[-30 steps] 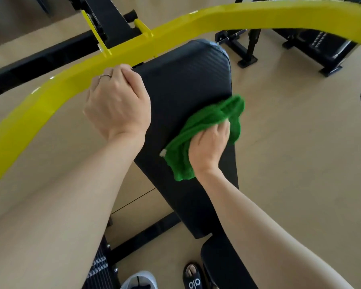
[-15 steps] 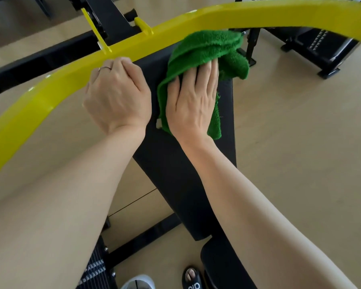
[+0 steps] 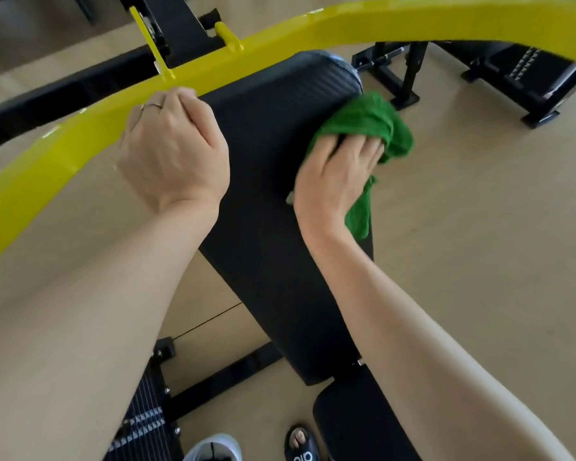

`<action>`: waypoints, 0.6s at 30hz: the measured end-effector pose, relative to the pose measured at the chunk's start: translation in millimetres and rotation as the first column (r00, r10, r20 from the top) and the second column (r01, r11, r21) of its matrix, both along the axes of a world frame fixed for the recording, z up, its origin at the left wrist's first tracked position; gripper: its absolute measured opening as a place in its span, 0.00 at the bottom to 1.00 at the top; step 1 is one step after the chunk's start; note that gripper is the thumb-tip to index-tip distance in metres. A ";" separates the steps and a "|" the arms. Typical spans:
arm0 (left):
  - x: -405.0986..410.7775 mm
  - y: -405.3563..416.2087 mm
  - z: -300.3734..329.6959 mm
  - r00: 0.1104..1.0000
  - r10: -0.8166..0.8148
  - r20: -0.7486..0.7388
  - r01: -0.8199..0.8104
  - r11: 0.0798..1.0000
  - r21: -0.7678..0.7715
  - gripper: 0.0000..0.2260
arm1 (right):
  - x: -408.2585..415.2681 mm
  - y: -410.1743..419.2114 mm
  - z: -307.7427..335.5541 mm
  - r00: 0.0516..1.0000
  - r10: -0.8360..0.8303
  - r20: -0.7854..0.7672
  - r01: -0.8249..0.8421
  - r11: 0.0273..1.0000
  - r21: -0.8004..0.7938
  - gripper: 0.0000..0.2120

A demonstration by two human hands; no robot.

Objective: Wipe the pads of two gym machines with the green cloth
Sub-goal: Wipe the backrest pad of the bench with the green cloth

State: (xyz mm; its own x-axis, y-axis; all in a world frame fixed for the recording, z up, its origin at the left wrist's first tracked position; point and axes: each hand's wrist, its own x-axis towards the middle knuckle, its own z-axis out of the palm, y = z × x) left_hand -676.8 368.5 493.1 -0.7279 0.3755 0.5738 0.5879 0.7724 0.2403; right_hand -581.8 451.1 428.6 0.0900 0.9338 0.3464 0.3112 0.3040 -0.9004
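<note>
1. The step in hand is the wiping of the first machine's long black textured vinyl back pad point(image 3: 273, 201), which slopes away under a curved yellow-painted steel arm point(image 3: 280, 44).
2. The right hand point(image 3: 336, 181) lies palm down with its fingers curled into the bunched green terry cloth point(image 3: 366, 128), pressing it against the pad's right edge near the top corner.
3. Most of the cloth sits beyond the fingertips and spills off the pad's side; a tail of it hangs below the hand's outer edge, over the pale wooden floor point(image 3: 479, 261).
4. The left hand point(image 3: 173, 148) is closed in a loose fist with the knuckles up, resting where the yellow arm meets the pad's left edge; a thin ring shows on one finger. It seems to brace the body, though whether it grips anything cannot be told.
5. I judge the task to be early: the lower stretch of the pad towards the wrist and the smaller black seat pad point(image 3: 356, 417) below the forearm look unattended, and a second machine is yet to come.
6. The next move calls for flattening the cloth under the palm and drawing it across or down the pad.
</note>
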 end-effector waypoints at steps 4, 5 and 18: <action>3.9 0.2 1.7 1.000 0.021 -0.001 -0.021 1.000 0.000 0.26 | -11.5 32.4 24.2 0.996 -0.064 0.061 0.048 0.970 0.239 0.19; 4.6 0.5 2.5 1.000 0.029 0.001 -0.029 1.000 -0.006 0.26 | -8.1 36.0 20.7 0.997 -0.064 0.048 0.051 0.970 0.238 0.18; 3.1 1.9 -0.2 0.999 0.046 -0.014 -0.046 0.999 -0.001 0.23 | 52.7 25.1 -69.6 0.988 -0.142 -0.060 0.066 0.742 -0.668 0.20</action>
State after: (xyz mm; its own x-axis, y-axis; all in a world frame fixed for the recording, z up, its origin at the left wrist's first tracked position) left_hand -673.7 370.4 492.9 -0.7364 0.3423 0.5835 0.5549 0.7990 0.2317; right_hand -529.1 476.2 359.0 0.1984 0.9068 -0.3719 0.2022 -0.4091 -0.8898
